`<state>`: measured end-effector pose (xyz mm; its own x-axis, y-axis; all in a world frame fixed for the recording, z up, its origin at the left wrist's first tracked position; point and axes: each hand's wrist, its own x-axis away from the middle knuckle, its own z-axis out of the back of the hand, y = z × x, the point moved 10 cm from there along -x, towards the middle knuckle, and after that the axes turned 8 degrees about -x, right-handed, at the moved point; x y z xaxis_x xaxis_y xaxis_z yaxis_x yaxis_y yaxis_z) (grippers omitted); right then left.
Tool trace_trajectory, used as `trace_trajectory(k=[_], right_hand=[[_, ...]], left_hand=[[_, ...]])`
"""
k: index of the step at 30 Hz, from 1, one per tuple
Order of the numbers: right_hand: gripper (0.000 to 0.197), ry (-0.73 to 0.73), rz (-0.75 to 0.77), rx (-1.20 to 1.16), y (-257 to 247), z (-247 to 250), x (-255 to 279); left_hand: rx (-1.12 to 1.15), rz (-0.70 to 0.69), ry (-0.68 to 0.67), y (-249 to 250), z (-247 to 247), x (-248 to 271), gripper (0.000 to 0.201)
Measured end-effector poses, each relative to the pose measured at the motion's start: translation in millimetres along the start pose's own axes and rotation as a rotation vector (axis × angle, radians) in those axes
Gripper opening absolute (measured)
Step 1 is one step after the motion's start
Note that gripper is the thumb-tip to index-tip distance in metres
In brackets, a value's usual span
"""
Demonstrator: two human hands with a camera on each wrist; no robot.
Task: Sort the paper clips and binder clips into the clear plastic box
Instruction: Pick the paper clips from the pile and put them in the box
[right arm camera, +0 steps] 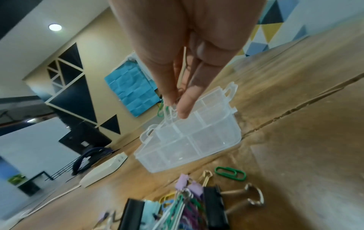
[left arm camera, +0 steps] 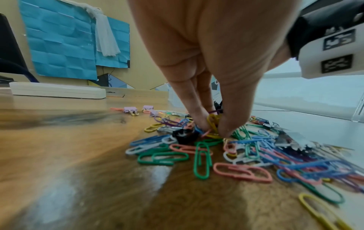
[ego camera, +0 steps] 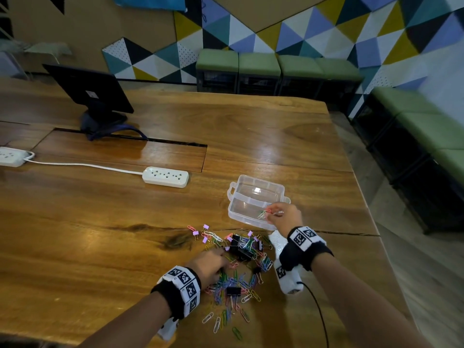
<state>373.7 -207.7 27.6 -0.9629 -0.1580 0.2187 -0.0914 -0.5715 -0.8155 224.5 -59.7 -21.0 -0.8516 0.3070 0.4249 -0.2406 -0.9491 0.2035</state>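
A pile of coloured paper clips (ego camera: 238, 277) mixed with black binder clips (ego camera: 239, 246) and small lilac ones (ego camera: 195, 233) lies on the wooden table. My left hand (ego camera: 211, 264) reaches down into the pile; in the left wrist view its fingertips pinch a yellow paper clip (left arm camera: 213, 124). My right hand (ego camera: 281, 216) hovers over the open clear plastic box (ego camera: 251, 197) and pinches a few paper clips (right arm camera: 167, 111), green and white, above a near compartment. The box (right arm camera: 197, 137) has dividers inside.
A white power strip (ego camera: 165, 176) lies left of the box, a second one (ego camera: 11, 156) at the far left edge, with a cord between them. A dark monitor (ego camera: 90, 89) stands at the back left. The table's right edge (ego camera: 364, 197) runs close to the box.
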Motion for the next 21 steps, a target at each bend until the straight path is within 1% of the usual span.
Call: trace_trajectory(k=[2,5,8,12,14,17,19,21], right_hand=[[0.016,0.033,-0.021,-0.025,3.5,3.4,-10.3],[0.022,0.014,-0.042,0.013,9.2,0.2,-17.6],[0.027,-0.046,0.019,0.145,4.7,-6.8,-15.9],[0.025,-0.191,0.106,0.296,-2.7,-27.0,-4.7],[0.028,-0.247,0.127,0.371,-1.3,-35.5,-0.4],[0.034,-0.270,0.171,0.411,-1.4,-37.7,4.7],[0.035,-0.274,0.203,0.413,-1.8,-37.3,8.1],[0.035,-0.307,0.221,0.424,-0.7,-39.9,12.7]], left_hand=[[0.021,0.004,0.014,-1.2,0.1,2.0,0.029],[0.052,0.012,0.035,-5.7,1.7,3.7,0.030],[0.083,0.017,0.048,-9.4,2.2,3.6,0.031],[0.131,0.039,0.064,-13.5,2.9,3.5,0.033],[0.154,0.045,0.077,-15.2,4.6,3.7,0.033],[0.182,0.058,0.105,-19.4,7.6,3.6,0.032],[0.196,0.068,0.120,-22.1,10.1,4.1,0.030],[0.211,0.070,0.139,-22.5,14.7,4.1,0.028]])
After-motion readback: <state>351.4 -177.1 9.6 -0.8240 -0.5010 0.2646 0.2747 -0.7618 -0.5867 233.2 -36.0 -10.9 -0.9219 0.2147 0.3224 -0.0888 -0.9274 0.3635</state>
